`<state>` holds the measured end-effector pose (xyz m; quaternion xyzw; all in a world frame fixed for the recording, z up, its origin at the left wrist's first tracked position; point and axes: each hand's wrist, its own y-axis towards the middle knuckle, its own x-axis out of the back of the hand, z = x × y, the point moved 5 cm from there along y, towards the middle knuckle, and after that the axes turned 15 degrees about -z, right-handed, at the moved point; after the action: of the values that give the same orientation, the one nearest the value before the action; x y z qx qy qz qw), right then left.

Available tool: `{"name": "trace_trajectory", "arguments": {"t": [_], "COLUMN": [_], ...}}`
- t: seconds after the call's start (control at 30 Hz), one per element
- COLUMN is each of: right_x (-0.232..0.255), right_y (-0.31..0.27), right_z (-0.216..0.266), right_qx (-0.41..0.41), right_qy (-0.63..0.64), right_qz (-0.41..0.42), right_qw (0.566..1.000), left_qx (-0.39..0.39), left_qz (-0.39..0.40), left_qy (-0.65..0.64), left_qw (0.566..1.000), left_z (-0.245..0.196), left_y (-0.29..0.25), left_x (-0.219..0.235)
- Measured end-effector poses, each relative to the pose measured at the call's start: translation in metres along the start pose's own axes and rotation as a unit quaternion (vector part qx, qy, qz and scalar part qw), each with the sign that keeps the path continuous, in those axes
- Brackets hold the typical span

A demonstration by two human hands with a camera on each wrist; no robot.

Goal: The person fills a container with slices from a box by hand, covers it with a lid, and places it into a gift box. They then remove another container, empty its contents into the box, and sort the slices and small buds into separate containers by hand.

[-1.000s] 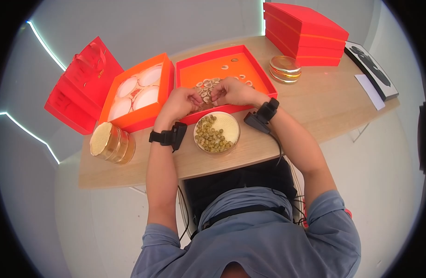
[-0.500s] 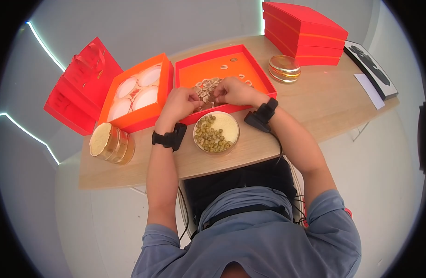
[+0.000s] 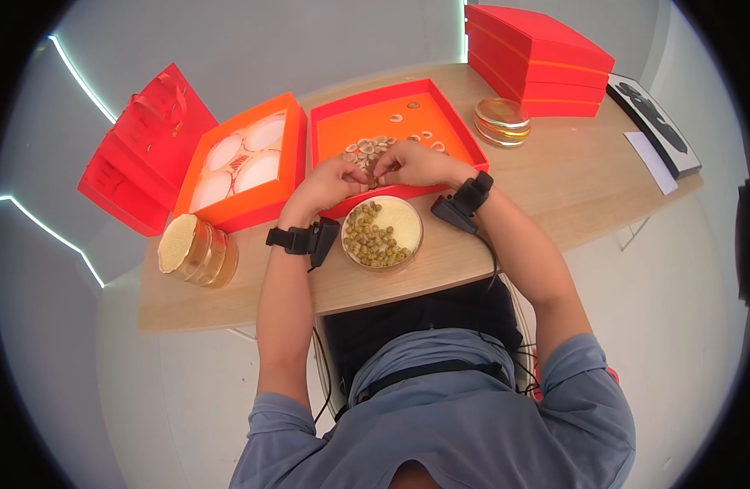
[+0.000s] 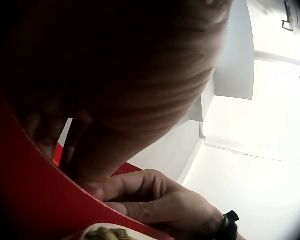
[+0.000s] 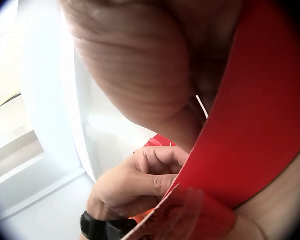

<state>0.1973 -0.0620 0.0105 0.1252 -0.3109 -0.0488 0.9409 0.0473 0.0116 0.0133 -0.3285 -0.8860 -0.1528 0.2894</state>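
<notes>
A shallow red tray box [image 3: 391, 114] with an orange floor holds a pile of small round dried slices [image 3: 363, 148] with pale rims, near its front wall. My left hand [image 3: 330, 186] reaches over that wall from the left, fingers bent down to the pile. From the right comes my right hand [image 3: 420, 167], its thumb and fingers drawn together; the fingertips of both hands nearly meet. I cannot tell what lies between them, as the red wall hides the tips in both wrist views. Just in front stands a round clear jar [image 3: 381, 232] of olive-green curled pieces on a pale yellow layer.
An orange box [image 3: 244, 167] with round white lids stands left of the tray, beside red gift bags [image 3: 151, 147]. A gold-banded jar [image 3: 197, 253] is at the front left. A glass jar [image 3: 502, 122], stacked red boxes [image 3: 546, 65] and a framed picture [image 3: 656, 122] sit right.
My left hand has shifted right along the tray's front, bringing its fingertips up to those of the right hand. The right hand has stayed nearly in place over the slices.
</notes>
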Motion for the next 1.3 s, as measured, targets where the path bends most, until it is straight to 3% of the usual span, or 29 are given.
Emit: {"name": "trace_trajectory", "arguments": {"t": [0.07, 0.4, 0.6, 0.87, 0.97, 1.17, 1.3], "right_x": [0.000, 0.000, -0.001, -0.003, -0.003, -0.002, -0.002], "right_y": [0.000, 0.005, 0.003, 0.002, 0.003, 0.001, 0.001], "right_z": [-0.001, -0.017, -0.003, -0.004, -0.005, -0.002, -0.002], "right_qx": [-0.020, -0.041, 0.029, 0.025, 0.024, 0.031, 0.029], "right_qy": [0.017, 0.026, -0.074, -0.057, -0.063, -0.058, -0.058], "right_qz": [-0.008, -0.053, -0.050, -0.045, -0.039, -0.047, -0.050], "right_qw": [1.000, 0.997, 0.996, 0.997, 0.997, 0.997, 0.997], "left_qx": [0.027, -0.009, -0.025, -0.016, 0.014, -0.013, -0.029], "left_qz": [-0.007, -0.059, -0.079, -0.078, -0.096, -0.127, -0.092], "left_qy": [-0.019, 0.010, 0.028, 0.111, 0.096, 0.032, -0.033], "left_qw": [0.999, 0.998, 0.996, 0.991, 0.991, 0.991, 0.995], "left_z": [-0.003, -0.004, -0.003, -0.013, -0.015, -0.007, -0.027], "left_y": [-0.002, -0.003, -0.003, -0.009, -0.011, -0.006, -0.016], "left_x": [0.000, 0.011, 0.018, 0.024, 0.025, 0.029, 0.029]}}
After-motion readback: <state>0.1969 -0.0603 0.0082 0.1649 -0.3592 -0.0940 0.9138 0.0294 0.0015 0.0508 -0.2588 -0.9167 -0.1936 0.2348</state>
